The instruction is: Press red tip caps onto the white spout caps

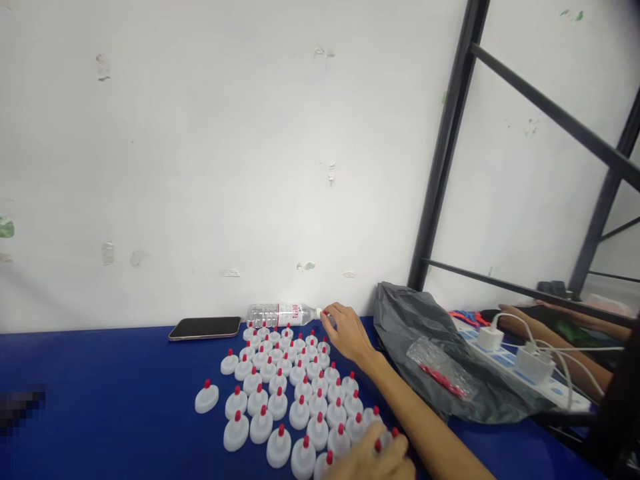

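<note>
Many small white squeeze bottles with red caps (300, 412) stand upright in close rows on the blue tabletop (100, 400). My right hand (347, 333) reaches to the back right of the group, beside the clear bottle's neck. Its fingers are closed around a small bottle, mostly hidden, with a red tip showing. At the bottom edge, my left hand (373, 457) is blurred and partly cut off. The fingers curl around a small red-capped bottle (385, 440), close to the front right of the rows. A lone squeeze bottle (207, 398) stands apart on the left.
A clear plastic bottle (280, 315) lies along the wall, with a phone (205, 328) left of it. To the right are a grey plastic bag (415, 333), a clear packet with red pieces (443, 370), a power strip (505, 363) with chargers, and a black metal frame (440, 160). Another person's arm (545, 333) shows beyond.
</note>
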`<action>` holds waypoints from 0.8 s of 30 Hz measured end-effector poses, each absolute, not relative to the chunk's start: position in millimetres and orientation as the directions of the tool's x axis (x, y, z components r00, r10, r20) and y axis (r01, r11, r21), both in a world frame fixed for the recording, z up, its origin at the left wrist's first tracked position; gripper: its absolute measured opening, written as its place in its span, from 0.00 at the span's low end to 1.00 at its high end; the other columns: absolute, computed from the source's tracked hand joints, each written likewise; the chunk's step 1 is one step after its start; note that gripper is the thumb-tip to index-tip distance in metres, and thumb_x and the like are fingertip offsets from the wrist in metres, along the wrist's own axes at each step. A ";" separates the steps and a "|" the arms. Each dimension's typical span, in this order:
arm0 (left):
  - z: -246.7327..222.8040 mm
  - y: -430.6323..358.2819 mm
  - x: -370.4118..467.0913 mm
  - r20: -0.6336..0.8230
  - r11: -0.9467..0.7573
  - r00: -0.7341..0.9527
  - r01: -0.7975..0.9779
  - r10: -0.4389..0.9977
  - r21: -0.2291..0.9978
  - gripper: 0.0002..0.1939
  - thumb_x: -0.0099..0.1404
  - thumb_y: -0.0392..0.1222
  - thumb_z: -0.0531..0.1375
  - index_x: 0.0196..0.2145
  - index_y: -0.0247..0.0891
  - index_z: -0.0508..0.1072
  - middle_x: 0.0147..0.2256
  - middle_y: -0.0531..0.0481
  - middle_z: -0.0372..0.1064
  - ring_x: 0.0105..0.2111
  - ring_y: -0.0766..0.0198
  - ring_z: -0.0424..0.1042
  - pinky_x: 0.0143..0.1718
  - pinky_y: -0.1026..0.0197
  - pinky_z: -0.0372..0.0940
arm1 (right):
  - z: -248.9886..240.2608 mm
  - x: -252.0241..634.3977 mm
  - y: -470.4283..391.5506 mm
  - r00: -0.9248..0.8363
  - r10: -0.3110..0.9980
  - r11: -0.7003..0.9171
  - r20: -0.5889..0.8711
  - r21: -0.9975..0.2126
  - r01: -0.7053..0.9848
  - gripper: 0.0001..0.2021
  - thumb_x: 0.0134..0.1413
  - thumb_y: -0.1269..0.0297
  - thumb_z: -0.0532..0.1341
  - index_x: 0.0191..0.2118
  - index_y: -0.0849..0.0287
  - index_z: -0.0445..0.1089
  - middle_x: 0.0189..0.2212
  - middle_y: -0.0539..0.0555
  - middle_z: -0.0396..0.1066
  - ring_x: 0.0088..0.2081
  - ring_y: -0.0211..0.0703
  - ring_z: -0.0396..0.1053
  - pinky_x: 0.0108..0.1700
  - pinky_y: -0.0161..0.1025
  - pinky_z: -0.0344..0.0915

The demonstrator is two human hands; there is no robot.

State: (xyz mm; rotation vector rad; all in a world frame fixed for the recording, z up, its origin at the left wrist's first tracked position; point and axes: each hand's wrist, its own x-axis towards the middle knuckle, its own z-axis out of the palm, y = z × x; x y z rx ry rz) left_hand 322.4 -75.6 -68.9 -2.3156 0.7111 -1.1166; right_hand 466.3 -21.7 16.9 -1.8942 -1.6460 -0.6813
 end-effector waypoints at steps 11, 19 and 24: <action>-33.0 -70.2 287.2 0.599 -0.705 0.426 -0.144 -0.678 -0.695 0.05 0.72 0.35 0.61 0.39 0.41 0.77 0.37 0.53 0.79 0.47 0.58 0.73 0.51 0.51 0.66 | 26.0 471.3 -27.4 0.143 0.686 -0.094 0.714 -0.108 0.990 0.11 0.74 0.65 0.53 0.44 0.57 0.73 0.42 0.56 0.78 0.42 0.48 0.75 0.48 0.43 0.64; 29.7 -0.1 184.5 0.709 -0.870 0.536 -0.105 -0.458 -0.482 0.10 0.71 0.38 0.54 0.41 0.36 0.75 0.33 0.46 0.73 0.37 0.56 0.68 0.48 0.49 0.65 | 40.8 429.7 -34.8 -0.023 0.686 0.110 0.727 -0.072 0.991 0.10 0.73 0.63 0.56 0.51 0.55 0.73 0.45 0.57 0.76 0.46 0.51 0.74 0.52 0.49 0.69; 46.1 55.5 147.0 0.783 -0.948 0.610 0.163 -0.121 -0.274 0.10 0.67 0.31 0.53 0.41 0.35 0.73 0.34 0.43 0.71 0.38 0.52 0.66 0.41 0.48 0.62 | 46.2 382.6 -42.7 -0.201 0.686 0.304 0.699 -0.025 0.952 0.27 0.66 0.57 0.66 0.66 0.52 0.58 0.46 0.55 0.77 0.48 0.49 0.76 0.53 0.46 0.73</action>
